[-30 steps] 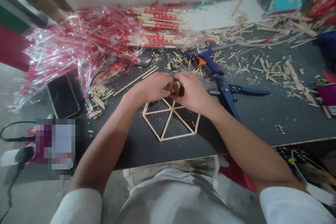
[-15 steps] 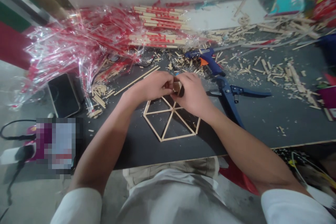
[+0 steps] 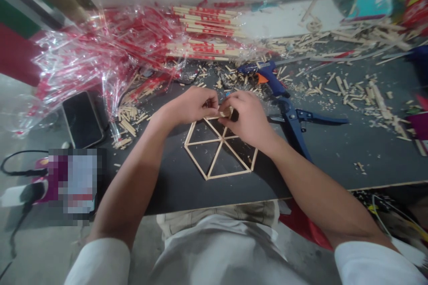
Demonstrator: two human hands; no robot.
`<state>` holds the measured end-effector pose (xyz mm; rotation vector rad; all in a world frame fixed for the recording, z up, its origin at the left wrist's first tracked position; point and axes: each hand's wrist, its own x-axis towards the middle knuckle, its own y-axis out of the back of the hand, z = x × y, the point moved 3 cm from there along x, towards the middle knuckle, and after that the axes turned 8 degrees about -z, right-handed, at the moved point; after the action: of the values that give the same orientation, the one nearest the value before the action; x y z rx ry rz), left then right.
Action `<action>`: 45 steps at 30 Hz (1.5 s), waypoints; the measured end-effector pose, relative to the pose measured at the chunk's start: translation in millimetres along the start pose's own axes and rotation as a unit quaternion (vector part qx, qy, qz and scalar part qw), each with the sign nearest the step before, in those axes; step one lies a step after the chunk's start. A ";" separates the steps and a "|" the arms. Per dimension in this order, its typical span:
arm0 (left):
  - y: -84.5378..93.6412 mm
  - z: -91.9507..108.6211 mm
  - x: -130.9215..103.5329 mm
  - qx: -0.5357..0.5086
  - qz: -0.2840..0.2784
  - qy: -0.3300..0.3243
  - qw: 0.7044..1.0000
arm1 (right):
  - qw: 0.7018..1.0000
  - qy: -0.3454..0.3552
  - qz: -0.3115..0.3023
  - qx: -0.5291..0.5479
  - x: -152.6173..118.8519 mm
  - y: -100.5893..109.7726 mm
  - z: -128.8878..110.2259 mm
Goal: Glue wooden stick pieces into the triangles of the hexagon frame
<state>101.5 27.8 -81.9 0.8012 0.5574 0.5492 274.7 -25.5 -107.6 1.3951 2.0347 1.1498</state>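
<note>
Clearly, in the head view, both bare hands come close together above the far edge of a hexagonal frame (image 3: 222, 138) of thin wooden sticks, which lies flat on the dark table (image 3: 321, 160) before the person. The right hand (image 3: 249, 113) holds a small wooden piece (image 3: 226, 112) between its thumb and fingers. The left hand (image 3: 197, 106) is just beside this piece, its fingers bent and the gap narrow; whether it grips something, I cannot tell. To the right of the hands lie the blue cutter (image 3: 292, 118) and, farther back, a blue glue gun (image 3: 272, 79). Red and clear wrappers (image 3: 110, 49) are heaped at the back left, near a phone (image 3: 83, 119).
</note>
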 end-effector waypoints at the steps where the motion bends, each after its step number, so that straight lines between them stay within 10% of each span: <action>1: 0.4 -1.1 -0.4 0.000 0.001 0.001 1.000 | 1.000 0.010 -0.004 0.001 -0.1 0.0 -0.7; 45: 0.2 -7.1 -0.3 -0.017 -0.012 0.025 0.999 | 0.999 0.045 0.002 -0.005 -0.4 -8.4 -3.2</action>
<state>96.5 31.3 -85.8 0.7495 0.6010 0.5555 267.8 -28.5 -112.6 1.3664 2.0847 1.2436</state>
